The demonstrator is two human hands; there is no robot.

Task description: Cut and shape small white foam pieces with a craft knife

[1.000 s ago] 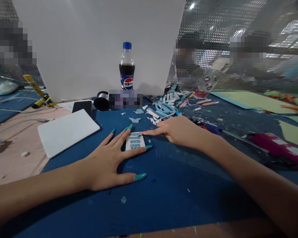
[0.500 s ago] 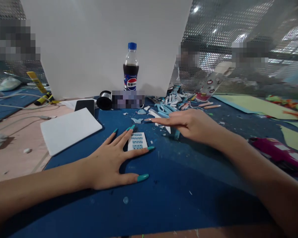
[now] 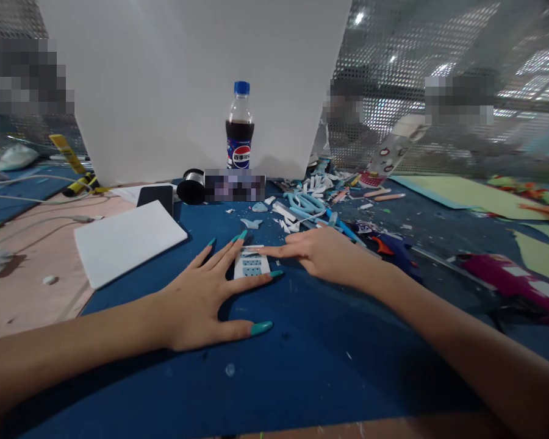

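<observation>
On the counter [image 3: 22, 314], a white sheet [image 3: 130, 244] overlaps the left edge of a blue mat [image 3: 302, 384]. The left hand [image 3: 190, 311] lies palm down, fingers spread wide, against the left and near edges of a small patterned card [image 3: 251, 264], well in from the mat's near edge. The right hand [image 3: 329, 253] extends its index finger to the card's far right corner; its other fingers curl under, their grip hidden.

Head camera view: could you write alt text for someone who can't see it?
A person's left hand lies spread, fingers framing a small white card with blue dotted strips, and the right hand points an index finger at its far end. Beyond, a cola bottle stands before a white panel, pale scraps heaped rightward.
</observation>
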